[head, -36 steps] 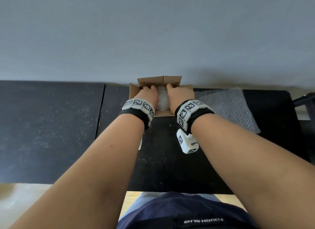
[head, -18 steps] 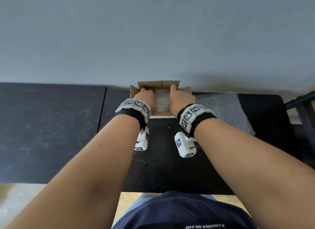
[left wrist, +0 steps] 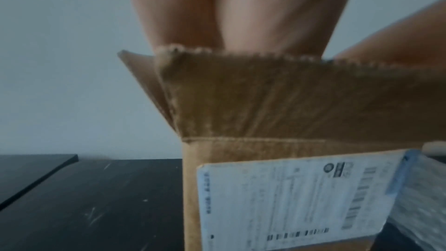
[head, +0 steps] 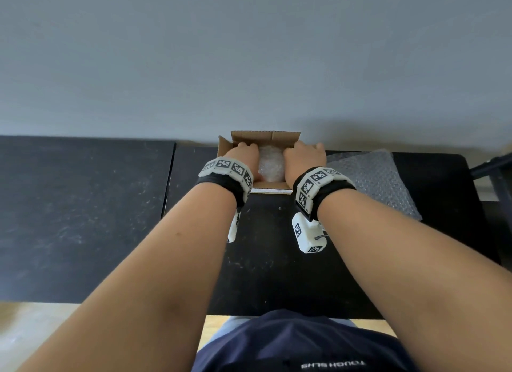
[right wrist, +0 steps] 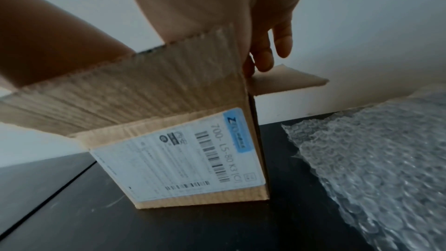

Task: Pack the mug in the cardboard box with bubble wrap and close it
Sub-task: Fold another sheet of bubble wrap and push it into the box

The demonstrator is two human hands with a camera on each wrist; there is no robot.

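The open cardboard box (head: 265,138) stands at the back of the black table (head: 277,260), with a shipping label (right wrist: 181,159) on its near side. Inside lies a bubble-wrapped bundle (head: 271,165); the mug itself is hidden in the wrap. My left hand (head: 243,154) is over the box's left side, by the raised left flap (head: 224,147). Its fingers are hidden behind the near flap (left wrist: 265,98) in the left wrist view. My right hand (head: 304,156) is over the right side, its fingers (right wrist: 277,49) loosely straight above the right flap (right wrist: 289,81).
A loose sheet of bubble wrap (head: 374,177) lies on the table just right of the box. The grey wall (head: 249,66) rises directly behind the box. A second black table (head: 83,205) adjoins on the left.
Both hands have left the bundle in the middle of the box and spread apart, the left one to the left edge, the right one to the right flap.
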